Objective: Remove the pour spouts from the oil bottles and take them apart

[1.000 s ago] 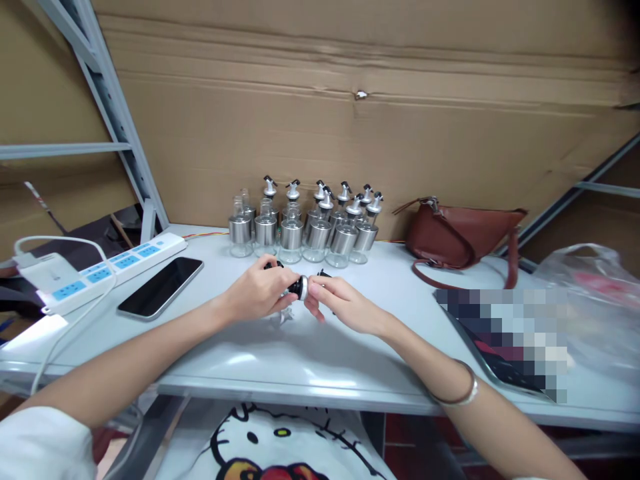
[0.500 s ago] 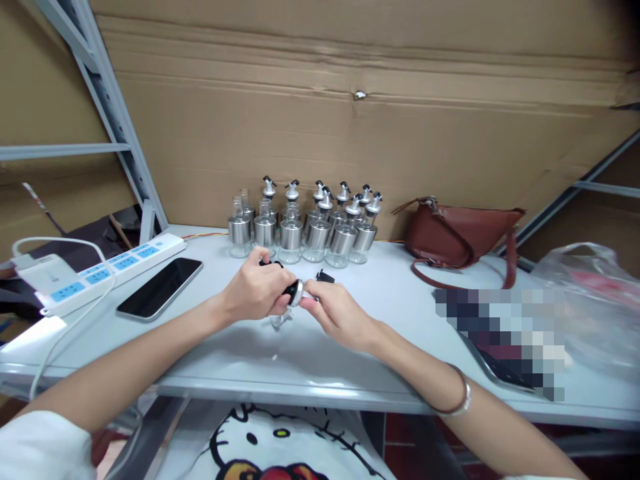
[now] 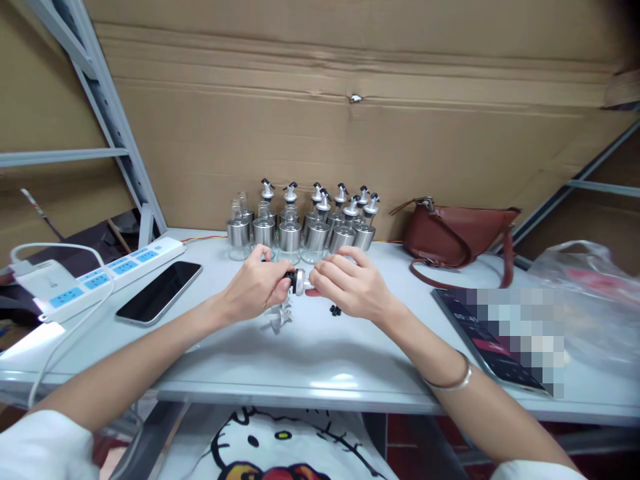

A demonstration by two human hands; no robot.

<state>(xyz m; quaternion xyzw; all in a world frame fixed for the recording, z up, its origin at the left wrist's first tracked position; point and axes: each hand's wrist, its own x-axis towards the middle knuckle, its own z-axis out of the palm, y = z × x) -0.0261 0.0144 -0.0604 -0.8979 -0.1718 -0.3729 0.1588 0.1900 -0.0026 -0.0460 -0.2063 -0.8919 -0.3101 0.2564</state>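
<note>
My left hand (image 3: 255,287) is closed around the black lower part of a bottle pourer (image 3: 300,283), held sideways above the table. Its silver collar points to the right. My right hand (image 3: 353,283) has its fingers curled over the narrow spout end, which they mostly hide. Below my left hand, several loose silver spout pieces (image 3: 280,317) lie on the table. Small black parts (image 3: 335,310) rest under my right hand. Behind both hands stand several glass bottles (image 3: 290,237) with steel sleeves; some carry pourers, while those at the left have bare necks.
A phone (image 3: 160,292) and a white power strip (image 3: 113,273) with a cable lie at the left. To the right are a brown handbag (image 3: 457,233), a tablet-like device (image 3: 480,340) and a clear plastic bag (image 3: 590,307). Cardboard (image 3: 320,133) backs the table.
My right hand has lifted and turned, its fingers now curled over the spout. The pourer has risen slightly and lies more level. More of the silver pieces beneath shows.
</note>
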